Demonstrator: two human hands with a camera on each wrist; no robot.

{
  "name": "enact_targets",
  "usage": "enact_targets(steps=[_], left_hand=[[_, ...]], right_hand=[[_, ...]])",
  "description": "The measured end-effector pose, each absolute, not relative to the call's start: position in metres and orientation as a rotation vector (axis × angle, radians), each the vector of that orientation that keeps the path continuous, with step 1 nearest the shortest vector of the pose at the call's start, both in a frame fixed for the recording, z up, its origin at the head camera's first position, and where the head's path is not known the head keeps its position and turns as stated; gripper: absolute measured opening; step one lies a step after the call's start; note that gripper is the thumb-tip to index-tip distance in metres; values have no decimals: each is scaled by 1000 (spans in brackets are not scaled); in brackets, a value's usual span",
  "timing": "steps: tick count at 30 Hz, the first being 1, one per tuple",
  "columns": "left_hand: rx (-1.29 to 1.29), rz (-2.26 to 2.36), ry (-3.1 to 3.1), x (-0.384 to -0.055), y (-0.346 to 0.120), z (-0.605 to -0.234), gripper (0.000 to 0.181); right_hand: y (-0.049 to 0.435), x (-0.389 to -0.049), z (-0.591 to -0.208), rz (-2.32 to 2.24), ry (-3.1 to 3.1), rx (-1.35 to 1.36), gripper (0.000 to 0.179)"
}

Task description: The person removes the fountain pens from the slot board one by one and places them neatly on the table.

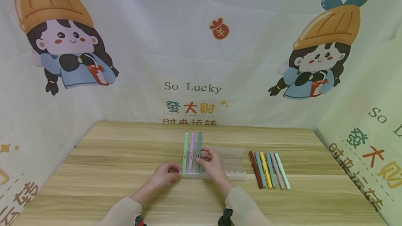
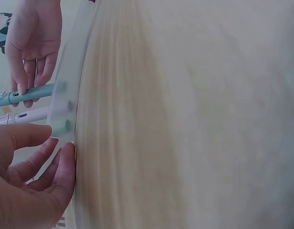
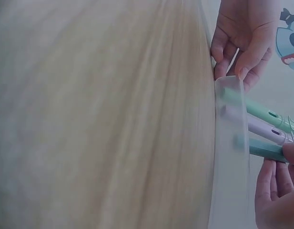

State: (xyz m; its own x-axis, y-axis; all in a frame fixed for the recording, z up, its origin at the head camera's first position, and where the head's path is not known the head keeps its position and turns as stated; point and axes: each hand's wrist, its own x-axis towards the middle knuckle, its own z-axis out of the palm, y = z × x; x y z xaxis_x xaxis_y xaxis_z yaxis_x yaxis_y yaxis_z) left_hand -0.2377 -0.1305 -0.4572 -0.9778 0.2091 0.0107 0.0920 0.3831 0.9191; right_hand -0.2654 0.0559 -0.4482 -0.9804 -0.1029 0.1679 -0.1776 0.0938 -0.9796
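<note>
My right hand (image 1: 215,164) pinches a slim teal pen (image 1: 199,141), its near end in the translucent plastic notched rack (image 1: 237,176), right of a lilac pen (image 1: 192,149); my left hand (image 1: 164,175) grips the rack's near-left corner

Your L sleeve (image 1: 120,212) and R sleeve (image 1: 246,206) are long, plain, cream-col., ending short of the hands. You've a blk wrist cam w/ red bit (image 1: 139,221) on the L, a blk, rounded one (image 1: 225,217) on the R. Your L hand (image 1: 164,175) & R hand (image 1: 213,165) are bare.
</note>
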Motion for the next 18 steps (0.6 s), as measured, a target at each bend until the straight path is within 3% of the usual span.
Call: enact_targets(steps=[18], left_hand=[[296,1673,2513,-236,-131,-456,18]], right_hand=[[77,-263,-433,1938,-2259,337,36]])
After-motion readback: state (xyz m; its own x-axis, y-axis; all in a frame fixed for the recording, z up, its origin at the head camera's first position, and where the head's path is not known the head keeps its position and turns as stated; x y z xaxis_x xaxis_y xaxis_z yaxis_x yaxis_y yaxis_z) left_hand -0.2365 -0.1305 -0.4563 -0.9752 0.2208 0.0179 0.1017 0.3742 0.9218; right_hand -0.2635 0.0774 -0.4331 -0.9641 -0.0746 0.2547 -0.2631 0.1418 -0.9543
